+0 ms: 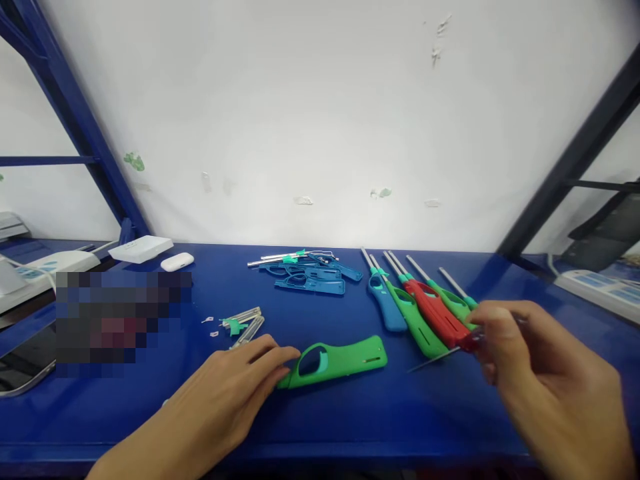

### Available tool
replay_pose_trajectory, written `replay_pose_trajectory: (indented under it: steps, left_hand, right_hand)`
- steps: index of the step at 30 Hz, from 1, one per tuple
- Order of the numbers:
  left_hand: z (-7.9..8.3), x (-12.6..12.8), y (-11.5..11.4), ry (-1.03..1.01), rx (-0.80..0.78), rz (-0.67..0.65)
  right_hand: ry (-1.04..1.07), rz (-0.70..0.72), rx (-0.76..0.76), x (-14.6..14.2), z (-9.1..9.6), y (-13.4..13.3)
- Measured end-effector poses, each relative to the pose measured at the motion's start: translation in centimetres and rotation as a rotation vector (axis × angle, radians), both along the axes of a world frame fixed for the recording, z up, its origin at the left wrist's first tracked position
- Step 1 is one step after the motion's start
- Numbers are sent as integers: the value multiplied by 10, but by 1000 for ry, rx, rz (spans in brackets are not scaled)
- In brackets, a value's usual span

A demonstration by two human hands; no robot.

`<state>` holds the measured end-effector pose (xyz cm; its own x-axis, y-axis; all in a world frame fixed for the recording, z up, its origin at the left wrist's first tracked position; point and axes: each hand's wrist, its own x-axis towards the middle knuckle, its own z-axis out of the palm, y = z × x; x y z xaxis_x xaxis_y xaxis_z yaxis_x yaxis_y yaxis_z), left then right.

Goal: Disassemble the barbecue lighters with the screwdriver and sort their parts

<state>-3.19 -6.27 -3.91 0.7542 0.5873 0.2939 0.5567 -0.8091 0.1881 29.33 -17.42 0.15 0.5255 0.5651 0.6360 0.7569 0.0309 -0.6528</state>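
A green lighter shell (340, 362) lies flat on the blue table (350, 427) in front of me. My left hand (235, 387) rests on the table with its fingers stretched out, their tips touching the shell's left end. My right hand (540, 373) is closed in a pinch on a small red-handled screwdriver (453, 350), whose thin metal tip points left, just above the table. Beside it lies a row of assembled long lighters (420, 310), blue, green and red.
Blue lighter shells with metal tubes (307, 273) lie further back. Small metal tubes and a green part (243, 323) sit near my left hand. A white box (141, 249) and a white case (177, 261) stand at back left. Power strips (597, 287) are at the sides.
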Motion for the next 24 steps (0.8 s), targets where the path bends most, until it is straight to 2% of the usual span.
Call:
replay_pose_trajectory:
  steps: [5, 12, 19, 24]
  left_hand:
    - [-4, 3, -3, 20, 179, -8]
    - [0, 16, -10, -72, 233, 46]
    - [-2, 44, -10, -71, 164, -95]
    - [-11, 45, -5, -82, 23, -108]
  right_hand:
    - [-112, 36, 48, -15, 1, 12]
    - [-131, 141, -24, -14, -1, 33]
    - [-162, 90, -46, -8, 1, 34]
    - [-155, 54, -69, -3, 2, 31]
